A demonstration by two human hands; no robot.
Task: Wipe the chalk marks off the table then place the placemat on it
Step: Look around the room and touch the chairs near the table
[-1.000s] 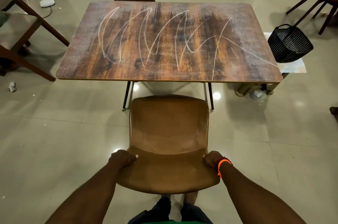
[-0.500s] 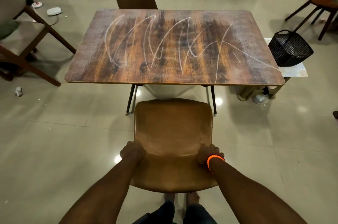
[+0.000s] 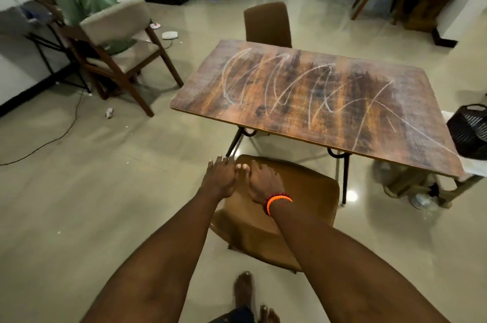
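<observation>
Head camera, looking down past two bare forearms: the wooden table (image 3: 329, 101) stands with its chalk marks (image 3: 290, 85) untouched, a run of white looping scrawls that covers most of the top and trails off toward its right corner. None of the wiping appears to have begun; every line reads crisp and unsmeared. No cloth or placemat shows anywhere in view, so both halves of the job look to be still ahead, and where the placemat lies cannot be told.

Both hands are at the tan chair (image 3: 284, 206) that sits just in front of the table's near edge, turned at an angle to it. The left hand (image 3: 220, 177) lies at the chair's upper left corner with fingers fairly straight and reaching forward, holding nothing. The right hand (image 3: 259, 177), an orange bracelet (image 3: 278, 201) at its wrist, rests beside it on the chair's top, fingers bent lightly over the edge; whether it truly grips is hard to say. The two hands touch or nearly touch.

A black basket (image 3: 469, 130) stands just off the table's right end. A second person in green sits at the far left.
</observation>
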